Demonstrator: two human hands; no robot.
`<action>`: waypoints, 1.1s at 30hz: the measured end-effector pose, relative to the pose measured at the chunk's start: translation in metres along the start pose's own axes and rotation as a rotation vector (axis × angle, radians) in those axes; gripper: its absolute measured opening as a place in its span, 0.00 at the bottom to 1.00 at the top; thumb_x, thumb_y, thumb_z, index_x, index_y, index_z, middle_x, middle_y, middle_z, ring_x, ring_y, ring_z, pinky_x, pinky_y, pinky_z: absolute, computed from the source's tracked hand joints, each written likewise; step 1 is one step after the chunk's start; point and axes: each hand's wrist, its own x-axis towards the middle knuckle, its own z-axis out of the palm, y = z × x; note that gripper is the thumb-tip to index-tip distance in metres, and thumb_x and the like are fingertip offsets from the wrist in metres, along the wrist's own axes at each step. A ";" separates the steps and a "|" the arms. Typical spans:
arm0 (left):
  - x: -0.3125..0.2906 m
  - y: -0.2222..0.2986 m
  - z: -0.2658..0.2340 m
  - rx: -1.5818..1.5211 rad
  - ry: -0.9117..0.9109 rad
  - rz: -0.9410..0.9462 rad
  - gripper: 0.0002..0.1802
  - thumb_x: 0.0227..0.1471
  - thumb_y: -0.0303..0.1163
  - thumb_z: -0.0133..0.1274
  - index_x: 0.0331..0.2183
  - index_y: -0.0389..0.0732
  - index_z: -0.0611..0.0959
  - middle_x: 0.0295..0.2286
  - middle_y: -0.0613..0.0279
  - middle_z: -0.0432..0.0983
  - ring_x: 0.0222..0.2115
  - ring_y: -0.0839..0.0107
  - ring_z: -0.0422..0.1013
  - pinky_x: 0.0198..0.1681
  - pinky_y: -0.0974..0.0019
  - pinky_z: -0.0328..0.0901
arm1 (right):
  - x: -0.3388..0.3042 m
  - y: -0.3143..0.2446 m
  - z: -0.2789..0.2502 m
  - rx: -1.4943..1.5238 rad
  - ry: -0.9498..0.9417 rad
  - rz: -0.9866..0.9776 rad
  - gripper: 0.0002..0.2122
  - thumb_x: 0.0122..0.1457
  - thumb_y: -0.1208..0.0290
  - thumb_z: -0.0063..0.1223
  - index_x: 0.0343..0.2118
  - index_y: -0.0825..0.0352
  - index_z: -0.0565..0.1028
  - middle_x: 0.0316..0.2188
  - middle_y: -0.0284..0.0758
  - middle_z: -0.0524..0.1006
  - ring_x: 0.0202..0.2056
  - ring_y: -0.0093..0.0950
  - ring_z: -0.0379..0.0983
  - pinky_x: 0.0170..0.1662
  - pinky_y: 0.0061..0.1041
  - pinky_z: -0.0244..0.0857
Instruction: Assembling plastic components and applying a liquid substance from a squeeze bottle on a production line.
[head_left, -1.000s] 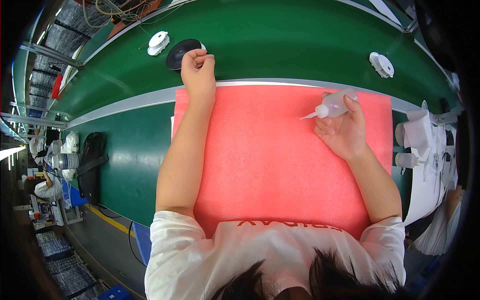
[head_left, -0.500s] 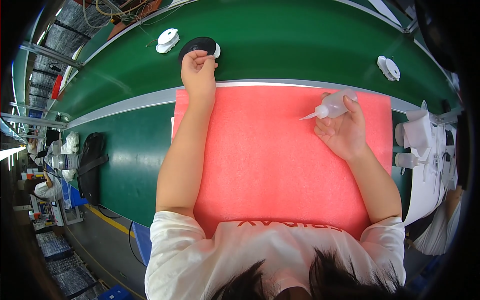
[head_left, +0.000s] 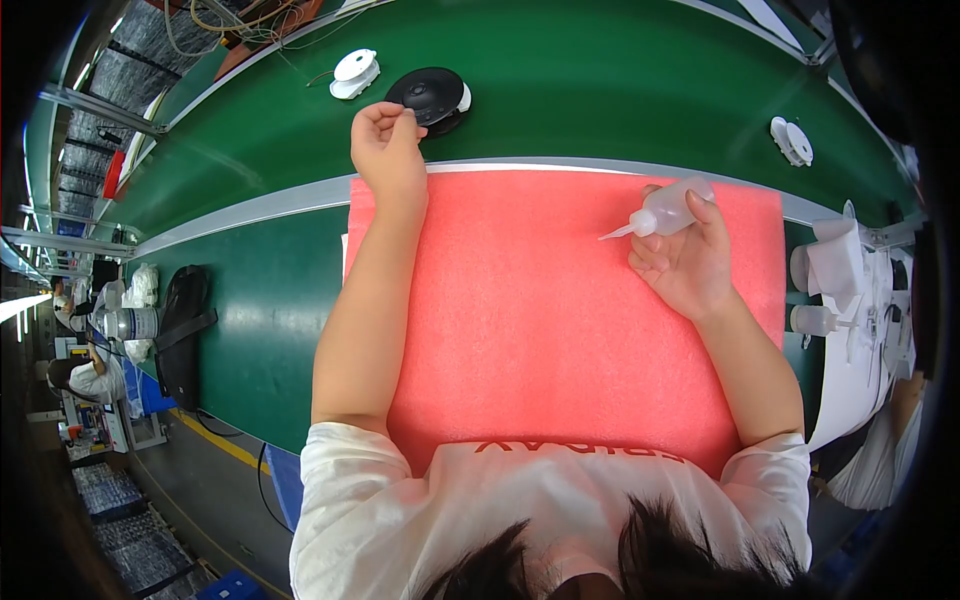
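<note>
My left hand is over the near edge of the green belt, fingers curled with the thumb against them. Whatever they may pinch is too small to make out. Just beyond its fingertips lies a round black disc-shaped part, with a white piece showing at its right edge. The fingers overlap the disc's near left rim; I cannot tell whether they touch it. My right hand is closed around a translucent squeeze bottle, tilted so its thin nozzle points left over the pink foam sheet.
On the green belt lie a white round part at the left and another white part at the right. A second bottle and white items stand right of the sheet. A black bag rests at the left.
The black disc and both white round parts have shifted right along the belt. My left hand has drawn slightly left and back from the disc. My right hand and the bottle stay put.
</note>
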 end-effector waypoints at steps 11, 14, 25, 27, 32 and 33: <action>-0.004 0.000 0.006 -0.021 -0.007 0.001 0.06 0.45 0.20 0.48 0.30 0.35 0.70 0.23 0.63 0.69 0.20 0.78 0.67 0.24 0.77 0.61 | -0.005 -0.006 -0.002 -0.002 0.020 -0.001 0.18 0.53 0.51 0.41 0.36 0.63 0.66 0.18 0.31 0.67 0.15 0.19 0.57 0.21 0.16 0.52; -0.005 -0.001 0.007 -0.020 -0.012 -0.001 0.06 0.45 0.21 0.48 0.30 0.35 0.70 0.23 0.63 0.69 0.20 0.78 0.67 0.24 0.77 0.61 | -0.006 -0.007 -0.004 0.000 0.027 0.001 0.18 0.53 0.51 0.40 0.36 0.63 0.66 0.18 0.31 0.67 0.15 0.19 0.57 0.21 0.16 0.51; 0.019 -0.019 0.000 0.040 0.061 -0.018 0.07 0.46 0.23 0.47 0.32 0.33 0.70 0.22 0.59 0.70 0.19 0.75 0.67 0.22 0.75 0.62 | -0.009 -0.005 -0.003 0.015 0.013 -0.002 0.18 0.53 0.51 0.40 0.36 0.63 0.67 0.21 0.32 0.70 0.17 0.20 0.59 0.22 0.18 0.53; 0.025 -0.023 0.001 -0.032 0.154 -0.202 0.11 0.44 0.23 0.44 0.34 0.32 0.69 0.24 0.57 0.69 0.19 0.73 0.67 0.22 0.73 0.63 | -0.013 -0.010 -0.009 0.012 -0.034 -0.003 0.17 0.53 0.52 0.40 0.36 0.63 0.67 0.22 0.32 0.70 0.17 0.20 0.60 0.22 0.18 0.53; 0.056 -0.018 0.007 -0.074 0.080 -0.259 0.18 0.46 0.30 0.43 0.40 0.31 0.65 0.32 0.49 0.67 0.25 0.63 0.69 0.25 0.66 0.66 | -0.025 -0.014 -0.002 0.074 0.019 0.011 0.16 0.53 0.54 0.42 0.36 0.63 0.67 0.23 0.33 0.71 0.20 0.21 0.61 0.24 0.18 0.55; 0.063 -0.016 0.007 -0.201 0.096 -0.311 0.20 0.47 0.32 0.42 0.42 0.30 0.64 0.35 0.46 0.66 0.28 0.60 0.70 0.27 0.64 0.67 | -0.025 -0.015 -0.002 0.072 0.009 0.020 0.16 0.53 0.55 0.42 0.36 0.63 0.67 0.24 0.33 0.70 0.21 0.21 0.62 0.24 0.19 0.55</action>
